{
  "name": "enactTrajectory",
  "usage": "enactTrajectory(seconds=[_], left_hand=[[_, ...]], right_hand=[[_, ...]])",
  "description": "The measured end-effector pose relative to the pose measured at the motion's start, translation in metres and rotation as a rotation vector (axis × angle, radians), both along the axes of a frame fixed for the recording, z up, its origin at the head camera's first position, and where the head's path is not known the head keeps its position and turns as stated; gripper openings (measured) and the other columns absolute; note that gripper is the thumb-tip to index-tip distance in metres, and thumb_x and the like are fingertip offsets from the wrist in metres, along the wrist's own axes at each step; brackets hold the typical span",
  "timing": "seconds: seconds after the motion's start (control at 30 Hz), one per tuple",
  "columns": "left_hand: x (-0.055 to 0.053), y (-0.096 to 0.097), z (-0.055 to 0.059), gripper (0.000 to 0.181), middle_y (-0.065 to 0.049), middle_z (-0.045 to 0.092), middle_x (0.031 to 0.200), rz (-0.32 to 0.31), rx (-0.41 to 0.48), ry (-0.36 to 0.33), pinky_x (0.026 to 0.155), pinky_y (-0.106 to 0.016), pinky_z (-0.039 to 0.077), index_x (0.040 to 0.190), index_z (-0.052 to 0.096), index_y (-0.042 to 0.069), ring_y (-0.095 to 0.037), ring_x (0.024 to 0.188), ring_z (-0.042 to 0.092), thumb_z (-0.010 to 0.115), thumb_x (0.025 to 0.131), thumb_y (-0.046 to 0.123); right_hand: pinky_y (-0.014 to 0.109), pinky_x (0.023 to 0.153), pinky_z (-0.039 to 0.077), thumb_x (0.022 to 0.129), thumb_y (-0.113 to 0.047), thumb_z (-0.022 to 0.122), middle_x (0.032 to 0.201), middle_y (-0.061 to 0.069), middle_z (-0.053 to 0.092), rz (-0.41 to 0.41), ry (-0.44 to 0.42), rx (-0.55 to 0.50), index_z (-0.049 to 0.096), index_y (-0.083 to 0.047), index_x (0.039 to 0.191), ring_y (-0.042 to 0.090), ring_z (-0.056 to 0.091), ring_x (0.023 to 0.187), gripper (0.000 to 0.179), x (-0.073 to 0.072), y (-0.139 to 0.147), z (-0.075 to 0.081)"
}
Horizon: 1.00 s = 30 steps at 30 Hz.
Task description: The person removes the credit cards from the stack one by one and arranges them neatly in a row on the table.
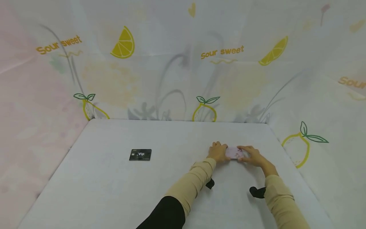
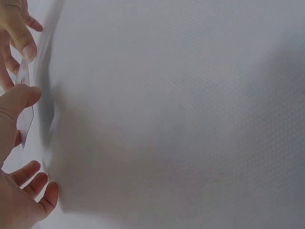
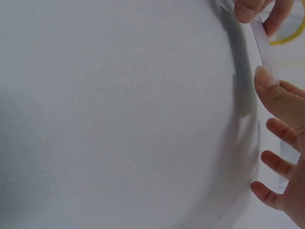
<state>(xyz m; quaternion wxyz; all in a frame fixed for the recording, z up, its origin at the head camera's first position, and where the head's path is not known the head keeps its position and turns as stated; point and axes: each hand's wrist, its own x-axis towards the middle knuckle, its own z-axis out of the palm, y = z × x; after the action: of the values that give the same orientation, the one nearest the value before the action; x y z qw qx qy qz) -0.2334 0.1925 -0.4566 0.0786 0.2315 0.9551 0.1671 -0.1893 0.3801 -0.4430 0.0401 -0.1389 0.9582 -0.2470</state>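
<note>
A small pale pink card with a darker pattern [image 1: 234,152] is held between both hands at the right of the white table, pinched at its two ends. My left hand [image 1: 218,151] grips its left end between thumb and a finger; the other fingers are spread apart. On the opposite end, my right hand [image 1: 254,156] pinches with thumb and forefinger. In the left wrist view the card [image 2: 25,119] appears edge-on, slightly above the surface. The right wrist view shows the same card [image 3: 261,45] as a thin strip beside the right thumb.
A black card marked "Vip" [image 1: 140,155] lies flat on the white table [image 1: 114,190], left of the hands. Printed cloth walls [image 1: 168,79] with lemon drawings rise behind and at both sides. Black pieces, apparently the wrist cameras' mounts, stick out near both sleeves.
</note>
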Motion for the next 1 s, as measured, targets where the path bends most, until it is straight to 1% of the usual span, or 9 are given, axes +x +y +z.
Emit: enactTrajectory(seconds=[0.2,0.37,0.47,0.6,0.77,0.9,1.0], left_hand=[[0.002,0.0,-0.009,0.055,-0.006,0.052,0.118,-0.017,-0.037,0.034,0.085,-0.033,0.042,0.127,0.059,0.022,-0.022,0.112,0.044,0.072,0.079,0.046],[0.002,-0.004,-0.012,0.053,-0.005,0.051,0.116,-0.029,-0.032,0.069,0.083,-0.032,0.041,0.122,0.062,0.021,-0.021,0.11,0.043,0.073,0.077,0.047],[0.002,-0.006,-0.013,0.054,-0.006,0.05,0.118,-0.032,-0.02,0.075,0.084,-0.032,0.041,0.121,0.063,0.02,-0.022,0.11,0.042,0.073,0.076,0.048],[0.003,-0.01,-0.014,0.054,-0.006,0.05,0.119,-0.04,-0.006,0.078,0.084,-0.031,0.041,0.12,0.063,0.017,-0.022,0.109,0.042,0.073,0.077,0.048],[0.003,-0.012,-0.015,0.051,-0.006,0.05,0.118,-0.051,0.024,0.092,0.082,-0.03,0.041,0.118,0.065,0.017,-0.022,0.107,0.042,0.073,0.077,0.046],[0.004,-0.013,-0.014,0.05,-0.005,0.05,0.12,-0.046,0.032,0.088,0.084,-0.031,0.041,0.119,0.065,0.018,-0.022,0.108,0.042,0.073,0.078,0.045],[0.005,-0.014,-0.013,0.05,-0.005,0.05,0.122,-0.037,0.032,0.077,0.086,-0.031,0.041,0.12,0.064,0.018,-0.022,0.11,0.042,0.073,0.079,0.044]], right_hand=[[0.068,0.085,0.032,0.081,-0.018,0.073,0.12,0.037,0.046,-0.016,-0.042,0.029,0.05,0.005,0.127,0.056,0.042,0.108,0.056,0.001,-0.002,-0.002],[0.071,0.081,0.035,0.082,-0.021,0.072,0.123,0.039,0.041,-0.048,-0.095,0.062,0.049,0.003,0.128,0.059,0.039,0.105,0.057,0.001,-0.004,0.0],[0.072,0.081,0.035,0.082,-0.021,0.072,0.124,0.04,0.039,-0.06,-0.115,0.073,0.049,0.002,0.128,0.061,0.037,0.107,0.057,0.001,-0.004,0.001],[0.072,0.081,0.034,0.082,-0.02,0.072,0.124,0.04,0.038,-0.06,-0.119,0.084,0.05,0.003,0.128,0.061,0.036,0.107,0.056,-0.001,-0.003,-0.001],[0.071,0.081,0.034,0.081,-0.018,0.073,0.123,0.04,0.04,-0.054,-0.103,0.101,0.052,0.003,0.126,0.06,0.037,0.106,0.054,-0.002,0.001,-0.007],[0.07,0.079,0.035,0.08,-0.018,0.074,0.123,0.039,0.04,-0.06,-0.098,0.104,0.053,0.003,0.125,0.058,0.037,0.104,0.053,-0.002,0.002,-0.009],[0.071,0.079,0.035,0.081,-0.02,0.073,0.124,0.038,0.039,-0.075,-0.117,0.1,0.053,0.001,0.126,0.059,0.036,0.106,0.053,-0.002,0.002,-0.009]])
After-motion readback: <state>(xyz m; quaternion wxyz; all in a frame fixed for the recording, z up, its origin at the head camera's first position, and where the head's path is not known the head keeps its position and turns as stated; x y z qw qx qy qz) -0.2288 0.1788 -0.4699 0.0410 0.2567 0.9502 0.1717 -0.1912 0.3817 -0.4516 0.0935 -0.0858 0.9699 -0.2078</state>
